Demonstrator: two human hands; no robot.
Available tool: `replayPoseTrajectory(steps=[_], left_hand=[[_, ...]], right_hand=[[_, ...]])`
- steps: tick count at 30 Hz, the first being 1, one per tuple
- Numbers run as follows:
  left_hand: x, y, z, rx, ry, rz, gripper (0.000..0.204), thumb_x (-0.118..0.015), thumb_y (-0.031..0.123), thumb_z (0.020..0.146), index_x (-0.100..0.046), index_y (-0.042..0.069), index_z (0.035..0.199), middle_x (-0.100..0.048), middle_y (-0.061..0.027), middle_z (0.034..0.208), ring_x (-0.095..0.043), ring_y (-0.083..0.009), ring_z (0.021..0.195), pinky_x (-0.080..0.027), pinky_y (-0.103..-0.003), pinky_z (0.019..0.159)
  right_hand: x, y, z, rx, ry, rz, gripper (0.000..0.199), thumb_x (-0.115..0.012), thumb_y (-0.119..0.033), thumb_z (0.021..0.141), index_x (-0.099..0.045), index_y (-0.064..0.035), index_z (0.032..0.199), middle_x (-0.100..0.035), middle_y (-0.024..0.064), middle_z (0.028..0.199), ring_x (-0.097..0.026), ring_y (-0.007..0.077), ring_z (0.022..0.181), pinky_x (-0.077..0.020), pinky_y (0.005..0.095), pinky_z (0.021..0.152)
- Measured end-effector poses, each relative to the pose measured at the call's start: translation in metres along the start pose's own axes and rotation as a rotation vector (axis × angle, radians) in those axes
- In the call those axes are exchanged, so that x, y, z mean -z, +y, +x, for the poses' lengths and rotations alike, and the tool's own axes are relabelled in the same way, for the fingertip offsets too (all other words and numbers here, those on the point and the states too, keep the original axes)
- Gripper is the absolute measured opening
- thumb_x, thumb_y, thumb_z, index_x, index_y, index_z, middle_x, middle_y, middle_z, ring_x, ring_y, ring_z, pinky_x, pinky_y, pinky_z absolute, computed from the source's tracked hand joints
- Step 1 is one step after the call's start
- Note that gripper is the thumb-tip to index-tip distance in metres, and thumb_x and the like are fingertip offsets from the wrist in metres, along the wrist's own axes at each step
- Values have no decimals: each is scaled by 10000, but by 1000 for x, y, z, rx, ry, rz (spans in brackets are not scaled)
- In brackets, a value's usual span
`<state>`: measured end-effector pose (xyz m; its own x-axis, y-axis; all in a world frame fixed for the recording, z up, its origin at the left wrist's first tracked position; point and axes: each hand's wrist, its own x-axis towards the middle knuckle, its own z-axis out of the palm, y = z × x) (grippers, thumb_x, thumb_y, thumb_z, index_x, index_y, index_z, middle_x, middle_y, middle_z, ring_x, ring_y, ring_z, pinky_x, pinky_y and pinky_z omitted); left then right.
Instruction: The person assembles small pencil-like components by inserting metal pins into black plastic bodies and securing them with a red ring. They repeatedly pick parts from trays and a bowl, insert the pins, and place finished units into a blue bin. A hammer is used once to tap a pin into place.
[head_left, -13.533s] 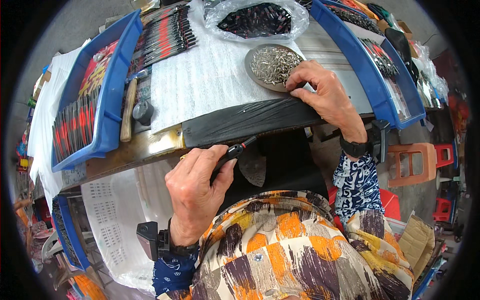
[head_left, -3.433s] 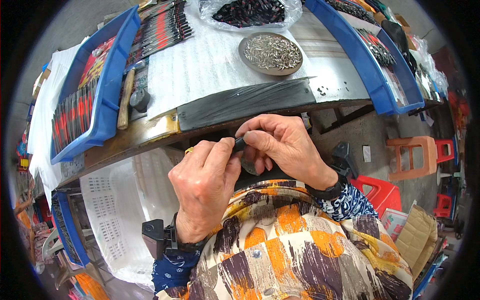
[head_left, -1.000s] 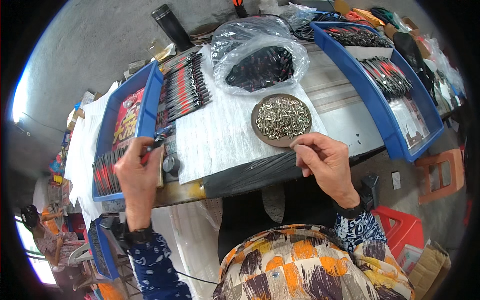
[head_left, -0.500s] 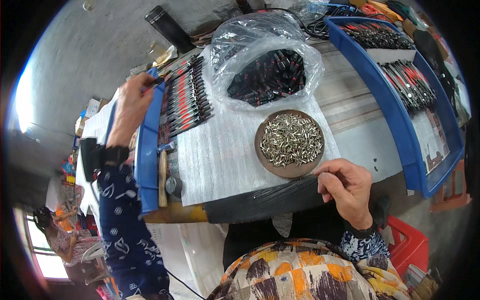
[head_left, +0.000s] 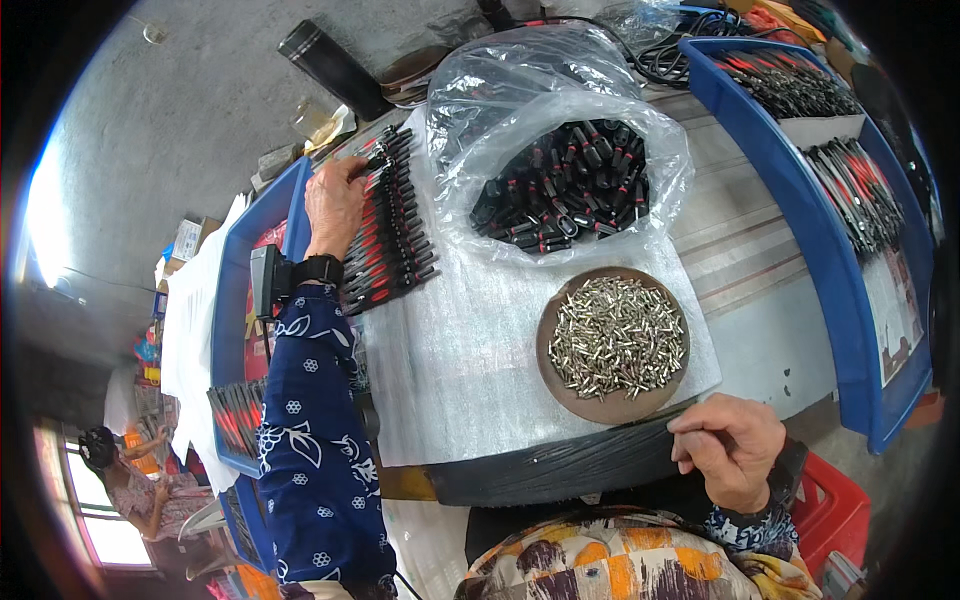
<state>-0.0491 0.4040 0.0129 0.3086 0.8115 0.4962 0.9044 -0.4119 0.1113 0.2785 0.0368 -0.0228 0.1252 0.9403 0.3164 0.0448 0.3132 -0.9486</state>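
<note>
My left hand [head_left: 335, 207] reaches to the far left of the work surface. Its fingers close on the end of a black-and-red pen-shaped tool at the top of a row of such tools [head_left: 392, 235]; the hand covers part of them. At the front edge, my right hand [head_left: 732, 452] hovers with fingers curled and thumb pressed to the index finger. Whatever may be in that pinch is too small to tell. Just beyond it stands a round brown dish [head_left: 548, 372] heaped with small silvery metal pins [head_left: 618, 335]. Behind the dish, a clear plastic bag [head_left: 460, 170] holds black handle-like parts [head_left: 565, 190] with red bands.
A long blue tray [head_left: 770, 185] on the right holds bundles of black-and-red tools. Another blue tray [head_left: 232, 290] lies under my left forearm, with more tools at its near end. A black cylinder [head_left: 335, 70] stands at the back left. A red stool [head_left: 835, 505] is beside me.
My left hand has moved right, from over the left tray to the far end of the tool row. My right hand keeps its pinch. The whole view has shifted.
</note>
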Motion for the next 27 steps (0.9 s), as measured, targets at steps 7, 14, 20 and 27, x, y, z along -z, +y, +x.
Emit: replayPoseTrajectory(steps=[7,14,20,27], left_hand=[[-17,-5,2,-75,58,89,234,-667,125,815,-721,120,1042,-687,-115,984,-653,-316,925,-507,-398,818],[-25,-3,-1,-134,107,117,215,-636,113,841,-718,144,1038,-681,-89,983,-645,-319,929,-509,-408,805],[-27,-6,-1,-182,135,147,203,-606,104,862,-714,135,1031,-688,-93,971,-652,-322,910,-516,-402,785],[-25,-5,0,-156,161,110,229,-621,104,841,-714,120,1050,-698,-136,965,-664,-334,879,-507,-397,783]], right_hand=[[1,0,-2,6,-12,-102,82,-666,-8,815,-690,20,888,-651,80,629,-639,158,520,-470,253,481],[4,0,-2,-29,-44,-125,80,-687,-38,808,-697,10,871,-660,73,630,-632,167,514,-480,269,491],[2,0,-3,-14,-5,-73,92,-698,-64,822,-701,15,870,-664,81,630,-633,175,508,-484,278,478],[3,-3,-2,-26,-28,-134,87,-676,-63,838,-696,13,877,-655,75,618,-642,166,518,-485,261,486]])
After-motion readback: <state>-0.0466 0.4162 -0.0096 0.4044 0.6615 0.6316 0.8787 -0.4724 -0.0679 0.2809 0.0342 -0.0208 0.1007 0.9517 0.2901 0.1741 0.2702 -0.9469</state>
